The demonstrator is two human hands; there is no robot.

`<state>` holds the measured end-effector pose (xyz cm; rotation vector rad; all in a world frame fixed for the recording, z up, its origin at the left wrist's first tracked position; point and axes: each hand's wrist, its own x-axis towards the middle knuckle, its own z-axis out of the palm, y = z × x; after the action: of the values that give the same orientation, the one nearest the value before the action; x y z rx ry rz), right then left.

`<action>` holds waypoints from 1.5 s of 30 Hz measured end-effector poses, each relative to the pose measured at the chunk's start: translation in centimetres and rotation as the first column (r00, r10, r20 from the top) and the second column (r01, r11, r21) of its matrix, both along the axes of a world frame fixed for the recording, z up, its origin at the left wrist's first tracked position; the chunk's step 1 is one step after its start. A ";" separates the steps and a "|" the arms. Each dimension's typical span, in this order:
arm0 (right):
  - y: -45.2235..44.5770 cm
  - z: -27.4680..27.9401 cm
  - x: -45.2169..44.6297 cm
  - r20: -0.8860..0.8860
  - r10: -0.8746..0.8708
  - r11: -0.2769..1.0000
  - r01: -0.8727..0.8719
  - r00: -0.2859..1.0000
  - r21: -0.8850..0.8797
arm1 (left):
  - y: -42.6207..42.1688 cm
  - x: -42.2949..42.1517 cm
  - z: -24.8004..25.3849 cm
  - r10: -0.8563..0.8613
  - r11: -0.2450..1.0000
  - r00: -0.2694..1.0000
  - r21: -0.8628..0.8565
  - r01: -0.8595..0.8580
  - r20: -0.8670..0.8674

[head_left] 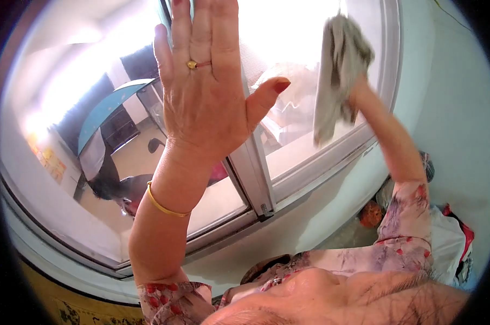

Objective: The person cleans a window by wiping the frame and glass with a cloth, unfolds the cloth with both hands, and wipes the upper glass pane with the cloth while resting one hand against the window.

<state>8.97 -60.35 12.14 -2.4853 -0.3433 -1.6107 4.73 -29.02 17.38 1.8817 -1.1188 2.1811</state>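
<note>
My left hand (207, 86) is raised with its back to the camera, fingers stretched out and thumb apart, in front of the window's middle frame bar. It holds nothing; whether it touches the frame or glass I cannot tell. A ring and a gold bangle (166, 207) are on that hand and wrist. At the upper right, my right hand (359, 89) is mostly hidden behind a grey-beige cloth (334, 76) that it grips. The cloth hangs over the right window pane (288, 92), slightly blurred.
The white window frame (258, 168) runs across the view. Through the left pane show a blue umbrella (107, 111) and a person's dark-haired head (112, 189). Bags and bundled items (445, 233) lie at the lower right, beside a pale wall (459, 92).
</note>
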 end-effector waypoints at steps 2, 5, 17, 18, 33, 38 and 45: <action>0.2 7.1 0.2 0.045 0.121 0.968 -0.128 0.992 0.218 | -0.1 -0.1 0.0 0.021 1.000 1.000 0.002 -0.021 -0.009; 0.8 14.5 0.4 0.284 0.083 0.990 -0.111 0.955 0.085 | 0.7 1.3 0.1 0.016 0.999 0.998 0.050 -0.019 0.063; -3.4 -3.1 -1.2 0.015 -0.104 0.994 0.104 0.994 -0.037 | 0.0 0.2 -0.1 0.013 1.000 0.999 0.020 -0.014 0.040; -4.0 -7.3 -2.1 0.015 -0.012 0.991 0.013 1.000 -0.134 | 0.0 0.1 -0.1 0.014 1.000 0.999 0.018 -0.015 0.036; 1.6 4.9 -0.1 0.214 0.012 0.997 0.005 0.977 -0.079 | 0.1 -1.3 0.2 -0.025 1.000 0.996 0.010 0.026 -0.087; 5.7 19.4 -0.6 0.381 0.106 0.994 -0.082 0.919 -0.079 | -0.1 -1.2 0.0 -0.058 0.998 0.996 0.021 0.059 -0.065; 8.3 20.4 -0.9 0.350 0.191 0.971 -0.125 0.917 -0.205 | 0.1 -1.4 0.1 -0.039 0.999 0.996 0.024 0.041 -0.078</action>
<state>8.05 -52.00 32.56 -2.1861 -0.7491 -2.0512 3.34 -28.96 17.50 1.9180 -1.1654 2.0641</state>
